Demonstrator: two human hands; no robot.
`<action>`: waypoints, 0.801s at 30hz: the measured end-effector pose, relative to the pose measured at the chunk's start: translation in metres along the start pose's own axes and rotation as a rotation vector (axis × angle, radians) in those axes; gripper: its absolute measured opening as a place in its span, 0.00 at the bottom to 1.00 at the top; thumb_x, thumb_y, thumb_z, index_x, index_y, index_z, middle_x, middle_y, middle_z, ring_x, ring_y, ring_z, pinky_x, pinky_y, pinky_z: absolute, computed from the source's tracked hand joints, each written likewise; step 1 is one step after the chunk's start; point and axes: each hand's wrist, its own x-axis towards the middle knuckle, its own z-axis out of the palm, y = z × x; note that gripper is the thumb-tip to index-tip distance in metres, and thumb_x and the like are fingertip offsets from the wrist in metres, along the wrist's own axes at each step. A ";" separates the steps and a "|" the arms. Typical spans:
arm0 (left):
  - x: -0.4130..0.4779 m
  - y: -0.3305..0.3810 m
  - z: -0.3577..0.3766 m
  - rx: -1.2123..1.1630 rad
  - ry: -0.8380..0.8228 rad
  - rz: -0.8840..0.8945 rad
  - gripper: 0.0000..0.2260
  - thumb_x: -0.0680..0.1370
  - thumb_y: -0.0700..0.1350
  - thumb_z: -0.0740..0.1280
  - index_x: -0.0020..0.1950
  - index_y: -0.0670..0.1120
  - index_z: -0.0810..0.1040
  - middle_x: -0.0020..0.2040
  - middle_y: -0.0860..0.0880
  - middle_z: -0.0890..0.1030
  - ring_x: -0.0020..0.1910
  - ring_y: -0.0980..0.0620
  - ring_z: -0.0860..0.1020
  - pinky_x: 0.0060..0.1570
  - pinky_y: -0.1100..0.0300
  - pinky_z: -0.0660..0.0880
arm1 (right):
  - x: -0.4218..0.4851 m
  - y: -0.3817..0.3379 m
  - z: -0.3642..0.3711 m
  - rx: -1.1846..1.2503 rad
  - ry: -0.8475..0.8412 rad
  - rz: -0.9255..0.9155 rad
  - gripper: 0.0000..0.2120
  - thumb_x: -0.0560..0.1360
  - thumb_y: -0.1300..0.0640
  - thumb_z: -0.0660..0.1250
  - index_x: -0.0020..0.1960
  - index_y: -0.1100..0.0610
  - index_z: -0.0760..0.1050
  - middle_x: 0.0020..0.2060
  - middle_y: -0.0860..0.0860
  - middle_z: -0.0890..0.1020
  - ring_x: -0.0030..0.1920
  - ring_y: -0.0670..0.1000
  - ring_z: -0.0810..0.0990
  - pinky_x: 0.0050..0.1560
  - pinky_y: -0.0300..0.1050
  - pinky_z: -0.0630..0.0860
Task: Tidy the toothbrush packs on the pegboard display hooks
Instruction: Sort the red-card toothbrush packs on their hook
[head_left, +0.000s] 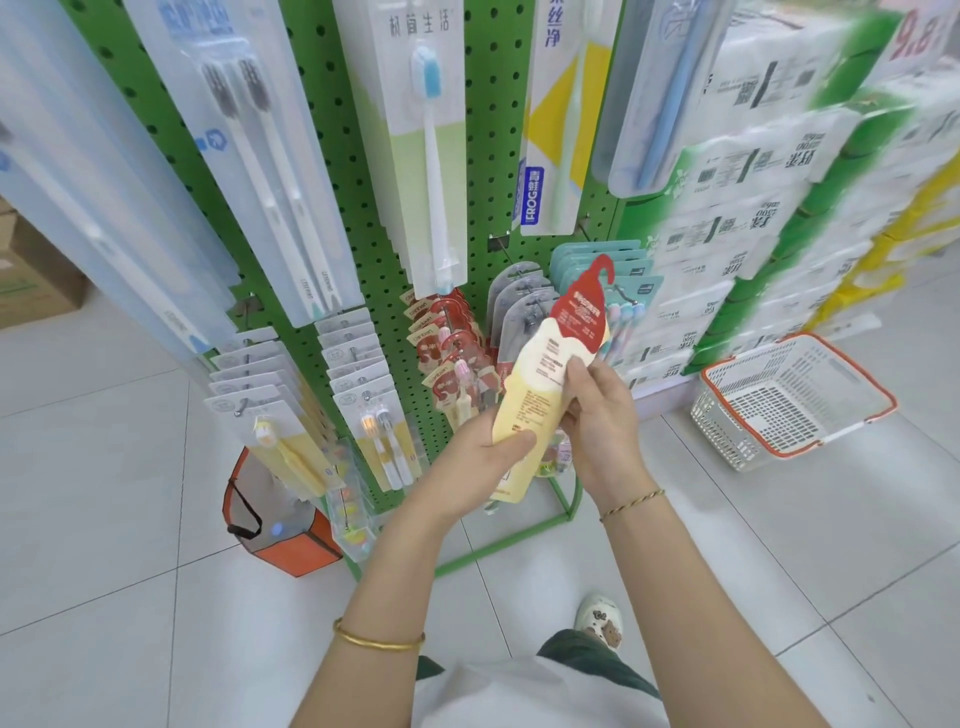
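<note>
A red-and-cream toothbrush pack (556, 353) with a hook-shaped top is held off the rack, its printed back toward me. My left hand (488, 449) grips its lower end, thumb across the card. Higher up, my right hand (597, 410) pinches its right edge. Behind it stands the green pegboard (363, 171). On the lower hooks hang a row of matching red packs (447, 343), grey packs (514, 301) and teal packs (628, 280). Long blue-white packs (426, 145) fill the upper hooks.
A white plastic basket with an orange rim (789, 400) sits on the tiled floor to the right. Stacked tissue packs (753, 208) rise behind it. An orange-edged clear bin (280, 519) stands at the rack's left foot. Cardboard boxes (31, 270) lie at far left.
</note>
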 end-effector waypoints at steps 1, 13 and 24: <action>0.001 -0.001 -0.002 0.015 0.045 -0.018 0.08 0.80 0.41 0.63 0.55 0.52 0.75 0.49 0.54 0.80 0.41 0.62 0.78 0.39 0.70 0.73 | 0.000 0.000 0.000 -0.026 -0.008 -0.009 0.05 0.80 0.59 0.60 0.49 0.60 0.73 0.42 0.57 0.78 0.38 0.52 0.76 0.34 0.43 0.72; 0.019 0.011 -0.019 -0.151 0.600 0.161 0.10 0.77 0.39 0.67 0.48 0.55 0.74 0.49 0.49 0.81 0.47 0.52 0.81 0.46 0.55 0.78 | -0.005 0.013 -0.009 -0.285 -0.465 -0.037 0.04 0.75 0.65 0.66 0.50 0.64 0.76 0.45 0.56 0.83 0.46 0.53 0.81 0.46 0.47 0.79; 0.017 0.005 -0.031 -0.658 0.423 0.120 0.08 0.82 0.40 0.57 0.50 0.43 0.75 0.45 0.44 0.81 0.43 0.50 0.79 0.48 0.53 0.76 | -0.006 0.019 -0.009 -0.150 -0.793 0.371 0.37 0.58 0.39 0.79 0.53 0.61 0.69 0.43 0.49 0.80 0.43 0.47 0.79 0.44 0.41 0.77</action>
